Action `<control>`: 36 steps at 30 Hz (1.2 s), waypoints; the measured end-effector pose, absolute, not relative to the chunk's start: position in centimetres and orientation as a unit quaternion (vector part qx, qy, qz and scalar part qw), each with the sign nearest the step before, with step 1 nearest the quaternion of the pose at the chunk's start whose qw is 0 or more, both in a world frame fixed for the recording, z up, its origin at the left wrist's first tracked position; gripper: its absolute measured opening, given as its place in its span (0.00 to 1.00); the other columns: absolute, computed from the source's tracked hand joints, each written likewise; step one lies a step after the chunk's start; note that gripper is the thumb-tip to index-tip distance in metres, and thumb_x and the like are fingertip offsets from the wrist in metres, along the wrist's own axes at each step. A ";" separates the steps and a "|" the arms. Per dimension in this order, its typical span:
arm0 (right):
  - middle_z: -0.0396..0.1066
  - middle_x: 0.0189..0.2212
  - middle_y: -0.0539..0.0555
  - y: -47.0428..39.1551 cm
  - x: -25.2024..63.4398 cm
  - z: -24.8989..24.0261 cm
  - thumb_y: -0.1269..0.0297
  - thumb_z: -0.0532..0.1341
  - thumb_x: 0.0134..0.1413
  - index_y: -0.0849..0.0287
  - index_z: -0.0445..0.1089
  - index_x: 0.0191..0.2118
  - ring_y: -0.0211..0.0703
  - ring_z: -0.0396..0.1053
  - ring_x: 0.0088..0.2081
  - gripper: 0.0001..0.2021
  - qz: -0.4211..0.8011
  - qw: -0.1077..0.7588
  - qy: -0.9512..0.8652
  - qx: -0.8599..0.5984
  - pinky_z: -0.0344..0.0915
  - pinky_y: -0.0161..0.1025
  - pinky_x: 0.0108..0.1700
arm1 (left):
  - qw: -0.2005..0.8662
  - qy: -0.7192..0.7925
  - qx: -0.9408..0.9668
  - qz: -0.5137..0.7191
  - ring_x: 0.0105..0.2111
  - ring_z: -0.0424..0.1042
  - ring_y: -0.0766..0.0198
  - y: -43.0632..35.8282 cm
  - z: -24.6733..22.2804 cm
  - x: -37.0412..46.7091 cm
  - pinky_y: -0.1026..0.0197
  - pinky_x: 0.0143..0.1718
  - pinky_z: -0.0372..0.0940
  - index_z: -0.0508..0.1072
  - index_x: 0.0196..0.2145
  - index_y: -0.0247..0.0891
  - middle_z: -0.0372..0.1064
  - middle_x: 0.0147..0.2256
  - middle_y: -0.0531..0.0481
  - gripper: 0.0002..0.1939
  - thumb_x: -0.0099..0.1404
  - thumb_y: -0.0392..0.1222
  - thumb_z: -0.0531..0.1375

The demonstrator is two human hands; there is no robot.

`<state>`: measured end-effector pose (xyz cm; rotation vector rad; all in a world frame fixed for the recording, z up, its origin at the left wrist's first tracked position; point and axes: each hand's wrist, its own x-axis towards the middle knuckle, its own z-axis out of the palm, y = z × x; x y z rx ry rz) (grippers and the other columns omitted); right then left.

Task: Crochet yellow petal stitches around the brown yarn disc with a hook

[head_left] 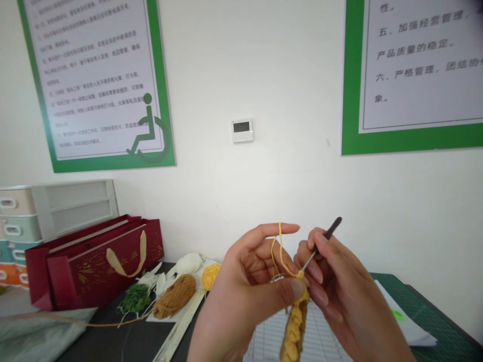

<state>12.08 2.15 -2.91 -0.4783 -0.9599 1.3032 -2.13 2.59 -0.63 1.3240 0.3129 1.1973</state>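
Note:
My left hand (260, 281) pinches the top of a yellow and brown crochet piece (293, 332), which hangs down between my hands. Yellow yarn (280, 246) loops over my raised left index finger and runs down to the stitches. In my right hand (339, 281) is a crochet hook (327, 235) with a dark handle, held like a pen. Its metal shaft slants down to a yellow loop at the top edge of the piece. The hook's tip is hidden in the yarn and behind fingers.
Left on the dark table lie a brown yarn skein (175, 296), green yarn (135, 298), a yellow yarn ball (210, 276) and a pale ruler (180, 324). Behind stand a red gift bag (94, 266) and a drawer unit (20, 229). Paper sheets (405, 322) lie on a green cutting mat (445, 314).

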 end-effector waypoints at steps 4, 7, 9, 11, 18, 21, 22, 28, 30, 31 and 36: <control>0.60 0.19 0.44 2.1 12.2 -2.9 0.50 0.67 0.59 0.58 0.65 0.24 0.27 0.48 0.16 0.20 0.588 0.655 -0.430 -0.202 0.44 0.27 0.18 | 0.614 0.139 0.576 0.521 0.30 0.75 0.65 2.7 -0.6 -2.1 0.64 0.33 0.70 0.78 0.51 0.39 0.75 0.29 0.52 0.27 0.54 0.30 0.75; 0.58 0.18 0.44 2.4 12.5 -2.9 0.53 0.65 0.62 0.60 0.65 0.23 0.28 0.48 0.19 0.21 0.617 0.628 -0.433 -0.193 0.49 0.27 0.22 | 0.608 0.136 0.587 0.518 0.31 0.77 0.64 2.6 -0.6 -1.9 0.63 0.36 0.71 0.77 0.52 0.38 0.77 0.30 0.50 0.27 0.55 0.31 0.74; 0.54 0.16 0.43 2.8 12.6 -3.0 0.52 0.63 0.63 0.60 0.65 0.22 0.28 0.45 0.19 0.22 0.651 0.604 -0.424 -0.179 0.48 0.27 0.22 | 0.607 0.128 0.592 0.514 0.34 0.79 0.59 2.5 -0.5 -1.8 0.57 0.40 0.72 0.76 0.51 0.37 0.79 0.33 0.47 0.25 0.56 0.32 0.74; 0.50 0.13 0.41 3.1 12.6 -3.1 0.51 0.63 0.62 0.61 0.65 0.21 0.27 0.41 0.18 0.23 0.686 0.582 -0.405 -0.162 0.46 0.26 0.21 | 0.609 0.125 0.587 0.518 0.36 0.80 0.56 2.5 -0.6 -1.8 0.54 0.42 0.72 0.76 0.51 0.37 0.79 0.34 0.46 0.25 0.56 0.32 0.74; 0.55 0.15 0.43 3.4 12.4 -3.4 0.55 0.66 0.61 0.61 0.68 0.23 0.26 0.44 0.17 0.20 0.691 0.593 -0.385 -0.152 0.48 0.25 0.20 | 0.582 0.163 0.567 0.560 0.33 0.74 0.61 3.0 -1.1 -1.8 0.60 0.34 0.66 0.62 0.67 0.42 0.72 0.28 0.54 0.48 0.52 0.30 0.75; 0.60 0.19 0.45 3.1 12.5 -3.3 0.54 0.66 0.62 0.61 0.67 0.24 0.26 0.50 0.19 0.19 0.626 0.628 -0.425 -0.181 0.51 0.25 0.22 | 0.573 0.166 0.572 0.563 0.29 0.71 0.64 3.3 -1.3 -1.7 0.59 0.34 0.65 0.57 0.69 0.45 0.72 0.29 0.54 0.51 0.54 0.31 0.75; 0.61 0.21 0.45 3.1 12.6 -3.3 0.54 0.66 0.61 0.60 0.67 0.25 0.27 0.51 0.20 0.19 0.607 0.634 -0.442 -0.187 0.52 0.25 0.22 | 0.572 0.168 0.573 0.563 0.29 0.70 0.64 3.4 -1.4 -1.7 0.58 0.34 0.65 0.56 0.70 0.46 0.73 0.30 0.54 0.52 0.54 0.31 0.75; 0.67 0.27 0.45 3.3 13.3 -3.4 0.55 0.68 0.60 0.56 0.68 0.30 0.29 0.60 0.25 0.13 0.528 0.639 -0.538 -0.152 0.59 0.26 0.26 | 0.566 0.172 0.575 0.565 0.29 0.72 0.63 3.0 -1.2 -1.9 0.58 0.35 0.66 0.51 0.71 0.53 0.73 0.29 0.55 0.57 0.53 0.33 0.76; 0.71 0.33 0.46 3.4 13.5 -3.6 0.56 0.67 0.61 0.54 0.70 0.34 0.31 0.67 0.31 0.10 0.481 0.647 -0.576 -0.137 0.65 0.28 0.33 | 0.567 0.171 0.572 0.568 0.28 0.70 0.66 2.7 -0.8 -1.9 0.62 0.34 0.64 0.52 0.71 0.54 0.73 0.28 0.56 0.57 0.53 0.32 0.76; 0.74 0.35 0.47 3.5 13.6 -3.7 0.57 0.66 0.63 0.53 0.71 0.36 0.33 0.70 0.35 0.08 0.447 0.656 -0.593 -0.130 0.68 0.29 0.38 | 0.567 0.171 0.570 0.570 0.28 0.69 0.68 2.6 -0.6 -1.9 0.64 0.33 0.63 0.52 0.71 0.55 0.73 0.28 0.56 0.57 0.53 0.32 0.76; 0.78 0.36 0.47 3.9 13.4 -4.5 0.61 0.61 0.68 0.49 0.72 0.42 0.35 0.75 0.40 0.02 0.325 0.711 -0.613 -0.115 0.71 0.32 0.45 | 0.561 0.197 0.557 0.579 0.28 0.69 0.69 1.9 0.1 -1.7 0.65 0.34 0.64 0.56 0.70 0.53 0.72 0.27 0.57 0.54 0.53 0.32 0.76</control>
